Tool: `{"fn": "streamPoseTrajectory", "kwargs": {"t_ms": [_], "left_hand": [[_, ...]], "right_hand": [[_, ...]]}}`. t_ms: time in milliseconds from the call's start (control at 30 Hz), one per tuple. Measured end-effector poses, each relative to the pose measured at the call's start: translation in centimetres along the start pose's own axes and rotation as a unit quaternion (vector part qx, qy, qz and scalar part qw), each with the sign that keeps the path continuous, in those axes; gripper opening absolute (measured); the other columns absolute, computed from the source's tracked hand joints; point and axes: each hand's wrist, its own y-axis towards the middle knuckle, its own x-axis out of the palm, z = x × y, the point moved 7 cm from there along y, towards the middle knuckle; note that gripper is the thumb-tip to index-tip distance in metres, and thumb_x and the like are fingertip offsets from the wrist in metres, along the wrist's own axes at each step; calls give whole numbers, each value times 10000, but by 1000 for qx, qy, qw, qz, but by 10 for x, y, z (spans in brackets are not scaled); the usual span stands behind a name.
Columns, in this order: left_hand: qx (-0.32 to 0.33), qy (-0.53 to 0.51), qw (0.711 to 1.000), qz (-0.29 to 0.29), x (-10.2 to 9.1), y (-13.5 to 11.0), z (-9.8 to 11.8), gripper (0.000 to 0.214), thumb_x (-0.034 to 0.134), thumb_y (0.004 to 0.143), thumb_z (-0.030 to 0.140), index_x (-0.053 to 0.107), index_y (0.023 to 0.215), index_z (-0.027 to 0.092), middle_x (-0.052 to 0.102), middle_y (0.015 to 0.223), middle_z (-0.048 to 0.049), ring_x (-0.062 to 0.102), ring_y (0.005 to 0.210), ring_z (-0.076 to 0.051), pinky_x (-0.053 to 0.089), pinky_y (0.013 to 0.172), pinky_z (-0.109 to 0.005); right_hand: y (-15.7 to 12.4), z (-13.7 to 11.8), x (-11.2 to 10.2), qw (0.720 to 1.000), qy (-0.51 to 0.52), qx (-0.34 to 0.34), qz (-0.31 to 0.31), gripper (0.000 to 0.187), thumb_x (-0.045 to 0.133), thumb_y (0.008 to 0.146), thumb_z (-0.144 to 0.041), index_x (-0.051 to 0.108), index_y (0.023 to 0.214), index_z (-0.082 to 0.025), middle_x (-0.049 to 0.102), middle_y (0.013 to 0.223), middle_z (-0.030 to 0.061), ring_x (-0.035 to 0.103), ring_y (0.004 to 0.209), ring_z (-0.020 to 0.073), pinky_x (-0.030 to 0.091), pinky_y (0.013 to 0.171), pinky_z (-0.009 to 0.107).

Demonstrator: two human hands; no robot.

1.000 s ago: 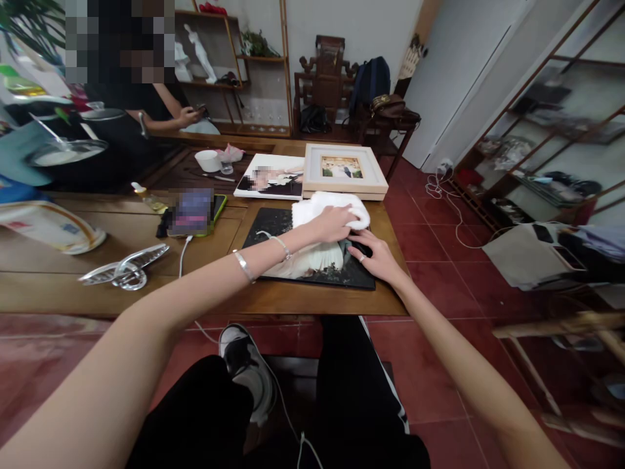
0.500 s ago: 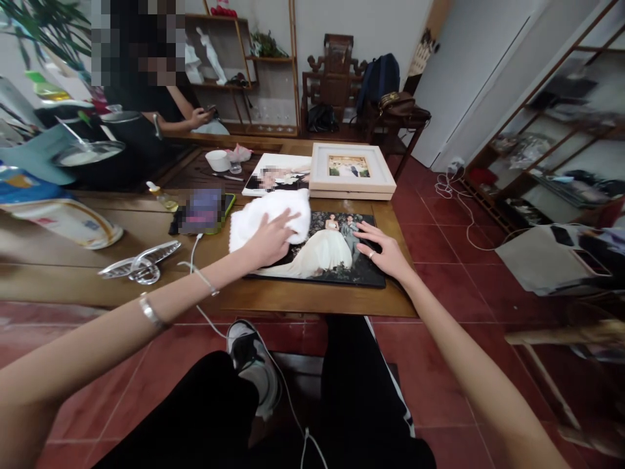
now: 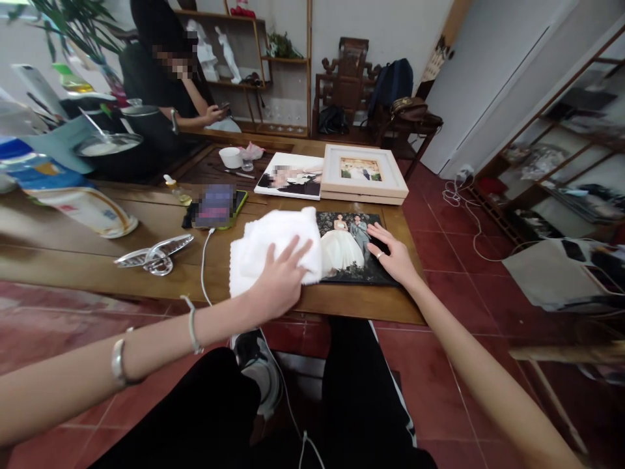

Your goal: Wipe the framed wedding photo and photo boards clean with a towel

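A dark wedding photo panel (image 3: pixel 359 244) lies flat near the front edge of the wooden table (image 3: pixel 146 228). A white cloth (image 3: pixel 266 247) covers its left half. My left hand (image 3: pixel 278 283) presses flat on the cloth's near part, fingers spread. My right hand (image 3: pixel 395 257), with a ring, lies flat and open on the panel's right side.
Behind the panel stand a white framed photo (image 3: pixel 364 172) and an unframed print (image 3: pixel 290 177). A phone (image 3: pixel 217 207) with a white cable, a metal clip (image 3: pixel 153 255), a small bottle and a white cup (image 3: pixel 230 156) lie to the left. A seated person (image 3: pixel 170 78) is at the far left.
My left hand has dragged the cloth from the panel's upper right to its left and near side, uncovering the couple in the picture. The right hand stays on the panel.
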Motion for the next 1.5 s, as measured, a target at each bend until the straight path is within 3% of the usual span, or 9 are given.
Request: {"fn": "streamPoseTrajectory", "kwargs": {"t_ms": [100,167,467,567,667,900,1000,1333,1500], "left_hand": [[80,-27,996,-4,-2,-22,33,343,494,725,58,741,940,159,222,1587,-99,167,1460,-374,239,1093,-702],[119,-42,992,-12,-2,-22,36,328,506,720,65,743,920,170,219,1589,-78,163,1465,-355,226,1113,-678],[110,-39,993,5,3,79,-90,468,460,708,3,651,1109,150,288,1565,-102,188,1473,-252,252,1137,-574],[96,-49,994,-1,5,85,-106,485,423,723,-30,628,1125,146,305,1554,-122,167,1476,-237,267,1132,-563],[114,-56,992,-23,5,60,-87,477,409,733,-60,632,1107,135,270,1563,-136,129,1478,-253,238,1141,-583],[209,-47,976,-44,2,-43,17,282,591,721,-32,700,888,167,188,1583,-135,87,1473,-328,180,1144,-643],[229,-42,972,-30,0,-51,30,244,608,743,-8,698,878,174,182,1587,-117,101,1475,-312,196,1153,-621],[110,-44,993,-16,4,69,-83,513,410,722,-76,601,1158,116,247,1569,-164,133,1479,-267,234,1126,-619],[119,-22,993,-1,7,71,-87,491,420,731,-85,606,1137,119,251,1568,-165,120,1477,-266,229,1149,-571]], "right_hand": [[0,0,0,1000,-12,-2,0,423,587,864,-353,627,1266,-226,562,1386,85,435,1365,242,307,1161,478],[0,0,0,1000,-15,-8,-1,414,586,866,-361,637,1252,-221,567,1379,89,442,1359,245,314,1157,482],[1,-3,0,1000,-19,-17,-7,397,601,861,-380,650,1233,-250,583,1361,68,454,1351,252,319,1154,508],[1,-4,0,1000,-21,-11,-1,388,602,859,-374,654,1228,-262,590,1355,56,465,1342,253,323,1152,511],[1,-5,0,1000,-25,-8,3,391,601,859,-369,657,1226,-244,594,1351,67,468,1339,254,325,1154,498],[1,-4,2,999,-31,-14,7,404,590,860,-354,653,1231,-207,592,1350,89,465,1342,252,332,1153,489],[1,-5,2,999,-33,-19,10,394,593,858,-346,655,1227,-222,598,1344,76,473,1335,252,334,1150,499],[1,-6,2,999,-27,-27,4,391,599,856,-362,651,1231,-261,600,1344,53,469,1338,259,327,1149,518],[2,-7,1,999,-32,-20,1,393,601,856,-365,650,1233,-264,598,1347,49,470,1337,258,325,1151,517]]}}
